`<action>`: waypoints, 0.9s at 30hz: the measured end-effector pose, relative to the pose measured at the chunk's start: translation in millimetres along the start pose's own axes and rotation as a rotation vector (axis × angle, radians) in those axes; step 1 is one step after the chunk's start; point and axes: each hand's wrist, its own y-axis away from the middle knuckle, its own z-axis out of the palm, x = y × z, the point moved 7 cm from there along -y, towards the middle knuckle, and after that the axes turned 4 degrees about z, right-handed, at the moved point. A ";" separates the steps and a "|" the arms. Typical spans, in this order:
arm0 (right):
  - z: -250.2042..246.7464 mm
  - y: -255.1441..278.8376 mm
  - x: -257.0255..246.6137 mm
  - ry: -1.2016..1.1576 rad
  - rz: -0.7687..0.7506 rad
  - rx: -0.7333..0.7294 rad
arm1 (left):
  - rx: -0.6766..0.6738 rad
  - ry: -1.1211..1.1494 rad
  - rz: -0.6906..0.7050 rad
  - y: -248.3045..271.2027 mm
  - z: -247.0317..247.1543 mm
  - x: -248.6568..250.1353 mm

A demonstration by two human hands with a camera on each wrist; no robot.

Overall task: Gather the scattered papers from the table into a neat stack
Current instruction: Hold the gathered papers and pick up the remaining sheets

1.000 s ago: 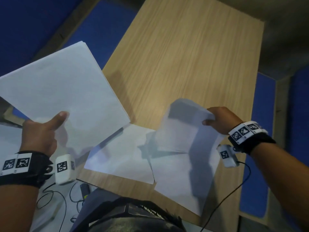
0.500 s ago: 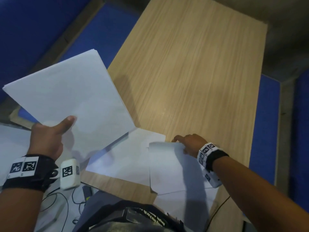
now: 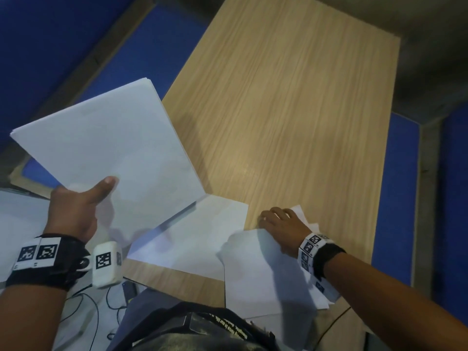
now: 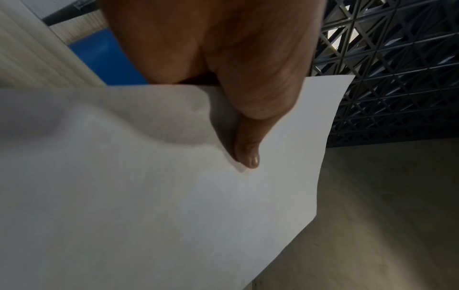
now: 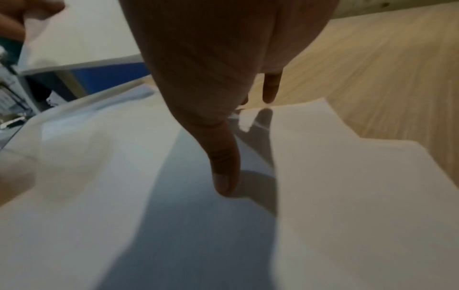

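Pinching stack (image 3: pixel 109 150), left hand (image 3: pixel 73 211); right hand (image 3: pixel 281 229) fingers hidden among loose sheets (image 3: pixel 266 274), grip unclear.

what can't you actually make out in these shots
- Left hand fingers: head view, hidden under the held stack.
- Sheet count in that stack: too thin to count.
- Loose sheets by the right hand: near edges hidden by the forearm and the person's body.
- Right hand's grip: right wrist view blurred, palm hides most fingers.
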 end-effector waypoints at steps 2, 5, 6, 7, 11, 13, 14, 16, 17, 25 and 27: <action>1.7 -1.4 -3.8 0.042 -0.017 0.035 | -0.023 -0.013 -0.003 3.8 4.4 0.2; -8.9 -5.0 5.4 -0.072 0.064 0.039 | 0.010 -0.113 0.015 3.5 3.7 5.8; -11.2 -5.3 10.6 -0.119 0.086 0.030 | 0.008 -0.130 0.017 3.7 3.3 4.6; -12.2 -5.6 17.0 -0.139 0.114 0.004 | 0.001 -0.143 0.010 5.1 3.1 6.1; -35.3 -5.1 36.5 -0.064 0.095 0.015 | -0.008 -0.004 -0.041 4.8 -0.8 2.2; -55.3 2.5 49.5 -0.141 0.111 0.077 | -0.022 0.128 -0.074 3.1 -0.3 -1.0; -66.4 7.3 56.1 -0.191 0.116 0.119 | 0.001 0.122 -0.039 3.6 -1.4 1.5; -87.8 18.3 64.0 -0.268 0.116 0.160 | 0.048 0.067 -0.027 1.7 0.6 4.0; -94.6 23.2 66.2 -0.303 0.108 0.149 | 0.046 0.080 -0.031 1.5 5.5 4.8; -107.4 49.5 71.8 -0.566 0.070 0.044 | -0.028 0.174 -0.131 -2.0 29.3 2.3; -90.5 40.9 61.5 -0.542 0.066 -0.078 | -0.025 0.048 -0.053 1.6 39.2 11.6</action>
